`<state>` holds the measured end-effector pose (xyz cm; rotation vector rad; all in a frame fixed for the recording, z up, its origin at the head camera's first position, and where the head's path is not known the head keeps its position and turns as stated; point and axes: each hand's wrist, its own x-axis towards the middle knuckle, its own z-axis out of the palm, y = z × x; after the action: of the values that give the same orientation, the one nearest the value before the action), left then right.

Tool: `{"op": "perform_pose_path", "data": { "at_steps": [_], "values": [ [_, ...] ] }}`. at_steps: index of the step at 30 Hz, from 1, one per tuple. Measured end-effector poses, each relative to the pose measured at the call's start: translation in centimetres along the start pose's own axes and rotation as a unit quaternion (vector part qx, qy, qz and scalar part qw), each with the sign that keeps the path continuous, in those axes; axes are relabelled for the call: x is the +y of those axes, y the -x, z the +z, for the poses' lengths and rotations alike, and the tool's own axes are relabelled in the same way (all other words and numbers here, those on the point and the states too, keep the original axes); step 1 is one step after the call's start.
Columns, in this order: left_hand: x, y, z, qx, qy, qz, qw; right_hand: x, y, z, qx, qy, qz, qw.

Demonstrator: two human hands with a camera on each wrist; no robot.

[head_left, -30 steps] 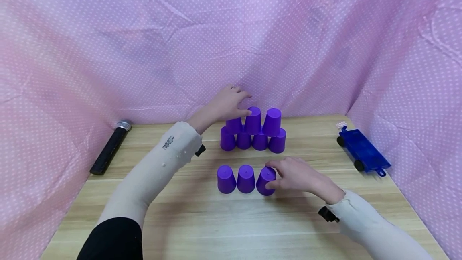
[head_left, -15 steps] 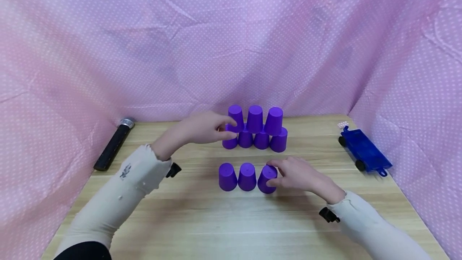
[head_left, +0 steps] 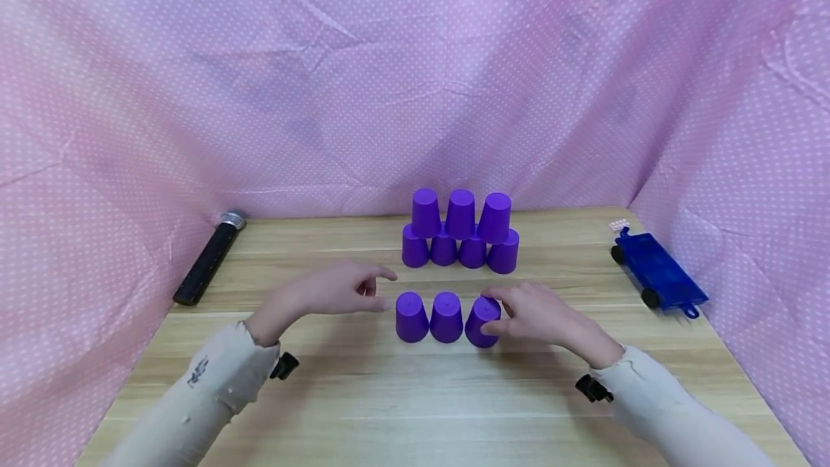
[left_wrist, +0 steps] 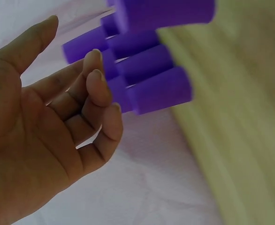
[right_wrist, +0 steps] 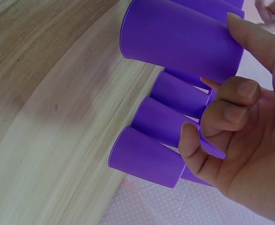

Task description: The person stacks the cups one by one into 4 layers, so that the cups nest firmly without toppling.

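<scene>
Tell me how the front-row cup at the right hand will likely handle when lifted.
The cup is probably stiff: its wall shows no dents. Its smooth sides may slip. With its wide end down, it should resist tipping.

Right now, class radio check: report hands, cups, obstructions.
Left hand empty, left of three front cups. Right hand on rightmost front cup, pinching. Back stack: three over four. Nothing visibly blocking left hand.

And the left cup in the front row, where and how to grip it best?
I would pinch the left cup by its upper wall, front and back, coming from the left: it stands upside down, narrowing upward, the middle cup sits close on its right, and the left hand is on the other side.
</scene>
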<state>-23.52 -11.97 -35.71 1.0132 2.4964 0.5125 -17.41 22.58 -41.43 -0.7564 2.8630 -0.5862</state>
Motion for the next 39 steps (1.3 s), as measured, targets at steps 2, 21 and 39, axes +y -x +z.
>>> {"op": "perform_pose_path", "data": {
  "at_steps": [2,21,39],
  "values": [
    [-0.4,0.1,1.0,0.004,0.009,0.005,0.9999,0.0,0.0,0.0,0.000,-0.001,0.000,1.0000],
    [-1.3,-1.1,6.1,0.039,0.051,-0.007,0.9979,0.1,-0.1,0.2,-0.007,-0.005,0.004,1.0000],
    [-1.4,-2.3,6.9,0.062,0.057,-0.004,0.9964,0.0,-0.1,0.2,-0.008,-0.004,0.009,0.9999]
  ]
}}
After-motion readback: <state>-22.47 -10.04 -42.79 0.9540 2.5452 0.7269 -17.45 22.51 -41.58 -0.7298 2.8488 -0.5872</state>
